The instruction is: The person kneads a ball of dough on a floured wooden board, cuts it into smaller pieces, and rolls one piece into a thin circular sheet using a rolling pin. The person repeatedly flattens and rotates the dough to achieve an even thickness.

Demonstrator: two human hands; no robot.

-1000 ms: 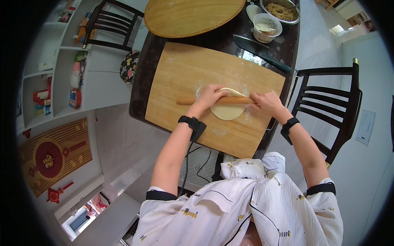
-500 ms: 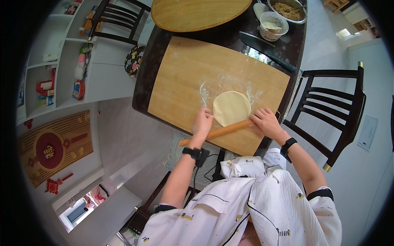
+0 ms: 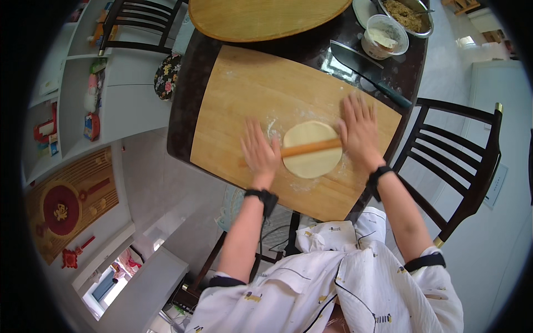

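Note:
A round, flat sheet of pale dough point(image 3: 313, 166) lies on a wooden board point(image 3: 239, 89) dusted with flour. Across the middle of the dough rests a wooden rolling pin point(image 3: 311, 147), tilted slightly up to the right. Flat on the pin's left end is my left hand point(image 3: 261, 149), its fingers stretched out. My right hand point(image 3: 359, 127) presses the right end with an open palm, its fingers pointing away from me and a little blurred. Both ends of the pin are mostly hidden under the hands.
Beyond the board lie a cleaver point(image 3: 369, 75) with a dark handle, a plastic tub point(image 3: 377, 50) of white powder, a metal bowl point(image 3: 428, 26) of filling and a large round woven tray point(image 3: 266, 28). A dark chair point(image 3: 455, 136) stands at the table's right.
Both hands have opened from a curled hold to flat palms and moved away from me. The rolling pin has gone from the dough's near edge to its middle.

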